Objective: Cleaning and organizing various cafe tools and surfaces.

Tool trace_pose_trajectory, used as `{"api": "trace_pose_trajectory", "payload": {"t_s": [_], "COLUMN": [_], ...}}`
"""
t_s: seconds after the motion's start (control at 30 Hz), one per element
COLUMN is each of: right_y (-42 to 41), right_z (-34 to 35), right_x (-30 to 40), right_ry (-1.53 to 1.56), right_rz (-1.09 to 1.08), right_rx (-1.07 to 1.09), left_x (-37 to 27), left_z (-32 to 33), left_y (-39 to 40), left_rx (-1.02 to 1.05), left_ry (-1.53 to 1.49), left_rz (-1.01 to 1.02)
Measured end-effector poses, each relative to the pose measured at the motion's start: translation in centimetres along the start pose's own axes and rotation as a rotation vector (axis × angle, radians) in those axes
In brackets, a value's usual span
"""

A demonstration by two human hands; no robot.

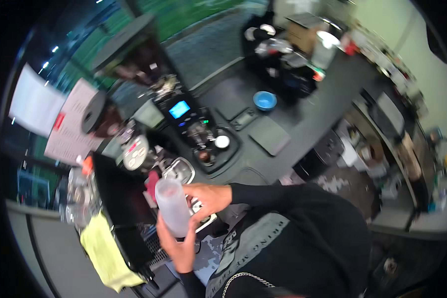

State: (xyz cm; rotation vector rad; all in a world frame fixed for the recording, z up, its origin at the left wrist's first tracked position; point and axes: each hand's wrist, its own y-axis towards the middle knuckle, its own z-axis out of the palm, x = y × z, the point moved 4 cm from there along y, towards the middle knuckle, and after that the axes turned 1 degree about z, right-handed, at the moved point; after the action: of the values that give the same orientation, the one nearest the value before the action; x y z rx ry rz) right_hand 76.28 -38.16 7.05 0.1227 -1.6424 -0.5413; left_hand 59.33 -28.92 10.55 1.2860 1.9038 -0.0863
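Both my hands hold a frosted, translucent plastic cup (172,208) in front of my chest. My left hand (177,246) wraps its lower part. Around its upper side, from the right, curls my right hand (210,199). The cup stands tilted, and its inside cannot be made out. Just behind it lies a metal tray (180,170) on the counter. A coffee grinder (188,123) with a lit blue display rises beyond, a small white-topped item (222,141) on its base.
Left of my hands is a black espresso machine (123,208) with a yellow cloth (108,253) over its side. Right of the grinder sit a digital scale (243,118), a grey flat pad (270,136) and a blue bowl (265,101). Shelves (387,149) hold supplies at right.
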Motion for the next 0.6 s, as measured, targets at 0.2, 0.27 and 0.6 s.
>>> {"api": "trace_pose_trajectory", "payload": {"t_s": [0.2, 0.27, 0.6], "right_y": [-8.4, -14.4, -25.9], "right_z": [-12.5, -18.9, -32.0], "right_x": [-0.9, 0.6, 1.4], "right_ry": [-0.618, -1.034, -1.006], "right_rz": [0.127, 0.120, 0.247], "right_rx": [-0.400, -0.835, -1.023], "left_x": [0.0, -1.4, -9.0], "left_z": [10.0, 11.1, 19.4], "left_y": [-1.5, -1.2, 1.7], "left_rx": [0.224, 0.276, 0.309], "left_ry": [-0.242, -0.310, -0.387], "left_rz": [-0.114, -0.129, -0.131]}}
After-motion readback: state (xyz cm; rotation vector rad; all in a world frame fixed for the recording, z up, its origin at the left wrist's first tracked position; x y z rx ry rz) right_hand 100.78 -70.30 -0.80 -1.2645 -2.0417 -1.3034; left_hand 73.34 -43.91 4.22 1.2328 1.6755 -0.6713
